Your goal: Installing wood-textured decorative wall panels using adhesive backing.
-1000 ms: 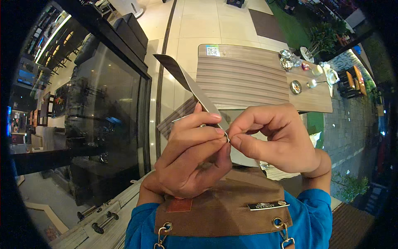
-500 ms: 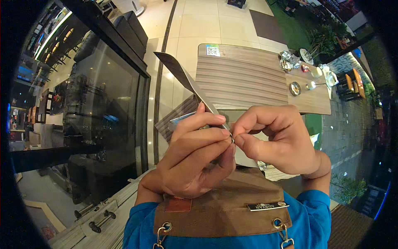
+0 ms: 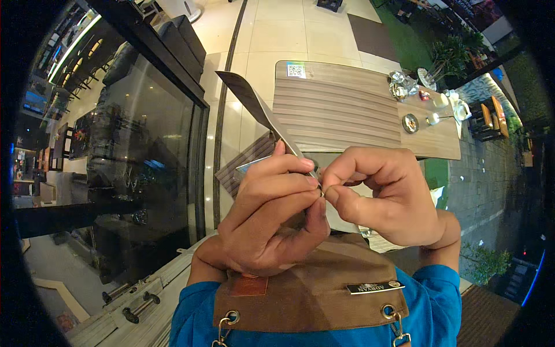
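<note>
Your fingers (image 3: 312, 180) pinch tight on a thin dark strip (image 3: 263, 113) right in the middle of the frame. Your left hand (image 3: 269, 222) and your right hand (image 3: 387, 196) meet there, fingertips touching. The strip sticks up toward the upper left. Behind it lies a striped wooden bench (image 3: 347, 107) with small dishes (image 3: 410, 122) at the upper right.

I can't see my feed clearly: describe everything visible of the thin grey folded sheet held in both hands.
The thin grey folded sheet looks like stiff paper or card, dark grey and creased into a narrow blade shape. It slants up and to the left from the hands, with its free tip highest. Its lower end is pinched between the left hand and the right hand, whose fingertips meet on it. Nothing else touches it; a wooden slatted table lies behind it.
</note>
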The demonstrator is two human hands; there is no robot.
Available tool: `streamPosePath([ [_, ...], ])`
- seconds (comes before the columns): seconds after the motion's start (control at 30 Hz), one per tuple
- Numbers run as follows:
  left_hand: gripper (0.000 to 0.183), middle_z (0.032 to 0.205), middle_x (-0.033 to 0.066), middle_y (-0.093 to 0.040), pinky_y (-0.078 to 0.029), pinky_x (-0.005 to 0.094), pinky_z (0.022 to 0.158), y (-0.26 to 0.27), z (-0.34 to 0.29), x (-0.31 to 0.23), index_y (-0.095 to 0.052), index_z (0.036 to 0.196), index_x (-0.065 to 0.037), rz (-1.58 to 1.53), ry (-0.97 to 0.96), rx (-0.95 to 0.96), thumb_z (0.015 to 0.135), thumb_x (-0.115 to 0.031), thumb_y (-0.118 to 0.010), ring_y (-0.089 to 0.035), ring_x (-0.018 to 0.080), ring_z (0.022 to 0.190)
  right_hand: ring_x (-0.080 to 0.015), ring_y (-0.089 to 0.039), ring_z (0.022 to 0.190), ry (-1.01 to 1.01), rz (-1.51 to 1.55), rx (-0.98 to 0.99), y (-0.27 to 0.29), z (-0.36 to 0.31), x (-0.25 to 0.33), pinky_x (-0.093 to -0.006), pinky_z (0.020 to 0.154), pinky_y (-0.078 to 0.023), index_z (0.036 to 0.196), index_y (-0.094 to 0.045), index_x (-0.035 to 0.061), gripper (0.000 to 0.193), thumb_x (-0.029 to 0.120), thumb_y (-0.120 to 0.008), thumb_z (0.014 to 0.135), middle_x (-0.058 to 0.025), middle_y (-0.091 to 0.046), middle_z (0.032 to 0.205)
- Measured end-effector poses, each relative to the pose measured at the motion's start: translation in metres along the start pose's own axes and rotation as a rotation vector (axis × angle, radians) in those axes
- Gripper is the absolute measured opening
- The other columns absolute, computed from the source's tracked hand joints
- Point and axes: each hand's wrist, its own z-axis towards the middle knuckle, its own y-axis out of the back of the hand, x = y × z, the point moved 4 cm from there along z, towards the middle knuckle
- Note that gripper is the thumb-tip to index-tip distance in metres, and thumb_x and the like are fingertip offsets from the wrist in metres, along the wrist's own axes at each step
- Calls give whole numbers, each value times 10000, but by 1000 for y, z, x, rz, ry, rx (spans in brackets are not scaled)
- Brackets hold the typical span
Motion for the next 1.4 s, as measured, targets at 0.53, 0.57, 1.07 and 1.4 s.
streamPosePath([
  [0.53,254,1040,79,-622,-455,478,1009,-3,-1,1,-654,976,0,24,-18,16,741,38,-745,-627,286,1014,-49,-593,810,-205,194,27,7,-4,1,-206,717,-484,918,-648,-54,85,2,-627,857,-40,-678,871],
  [0.57,256,1042,79,-622,-454,479,1010,-3,-1,1,-654,978,1,25,-20,14,741,39,-744,-627,287,1015,-47,-592,810,-212,177,16,7,-4,0,-206,716,-484,919,-648,-54,85,-1,-628,855,-38,-678,870],
  [1.07,244,1018,93,-638,-456,518,1003,-9,-4,0,-657,949,25,45,-76,-8,722,65,-737,-634,313,991,-42,-587,787,-232,161,-27,10,-9,-1,-203,701,-492,905,-655,-47,85,14,-657,846,-27,-672,851],
  [1.4,234,1007,95,-645,-459,516,1004,-12,-6,-3,-657,924,25,34,-82,-36,713,70,-747,-637,312,988,-36,-575,769,-228,150,-17,10,-12,-2,-200,677,-480,894,-653,-42,75,9,-649,838,-18,-663,831],
])
